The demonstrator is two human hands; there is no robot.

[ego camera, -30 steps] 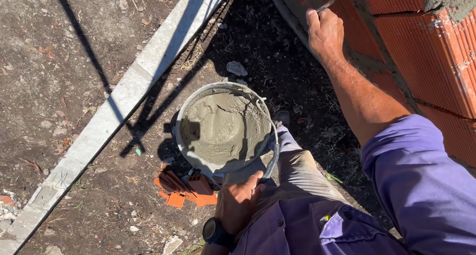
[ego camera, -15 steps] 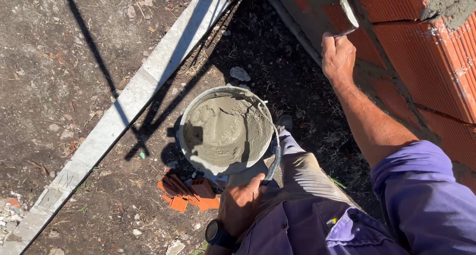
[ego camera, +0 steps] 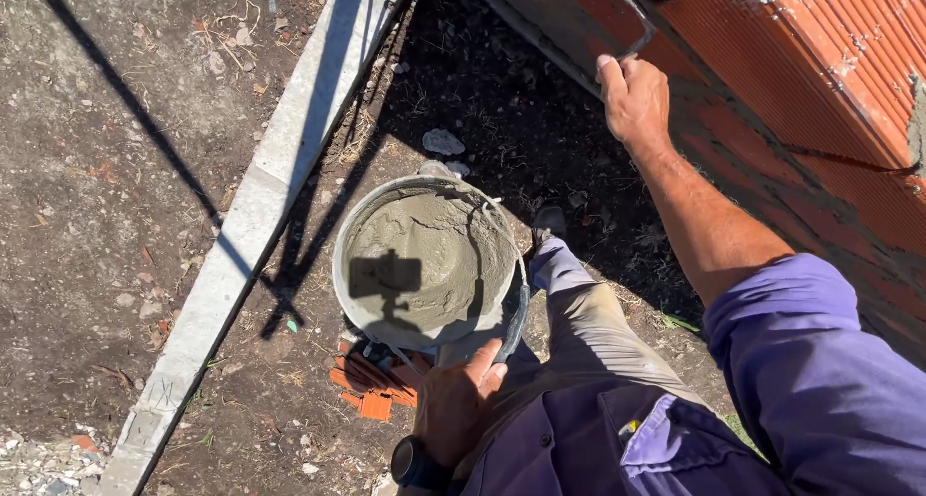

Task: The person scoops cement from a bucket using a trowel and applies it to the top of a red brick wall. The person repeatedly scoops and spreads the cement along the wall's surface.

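Below and to the left of the right hand (ego camera: 632, 96), well apart from it, sits the bucket (ego camera: 424, 260) of grey mortar (ego camera: 434, 250), on the dirt ground (ego camera: 125, 168) just ahead of the person's bent knee.

Right hand: raised against the shaded face of the red brick wall (ego camera: 820, 62), fingers (ego camera: 610, 71) curled closed around a thin metal shank, apparently the neck of a trowel (ego camera: 637, 38). Blade runs up along the wall and is mostly lost in shadow; cannot tell whether it carries mortar. Long axis of the tool runs up and to the right from the fist, roughly along the mortar joint.

Left hand (ego camera: 458, 404): much the nearer of the two to the bucket. It lies at the near rim, fingers loosely bent, thumb extended toward the rim and the dark wire bail (ego camera: 516, 313) that hangs down that side. It appears to touch or lightly grip the bail or rim; the contact point is partly hidden, so the exact hold cannot be confirmed. A dark watch sits at that wrist.

Bucket stands upright, nearly full, surface smooth, with a camera-shaped shadow across it. Beside its base, toward the left hand, lie orange brick fragments (ego camera: 371, 385). Beyond the bucket, away from both hands, a pale concrete beam (ego camera: 270, 187) runs diagonally across the ground.
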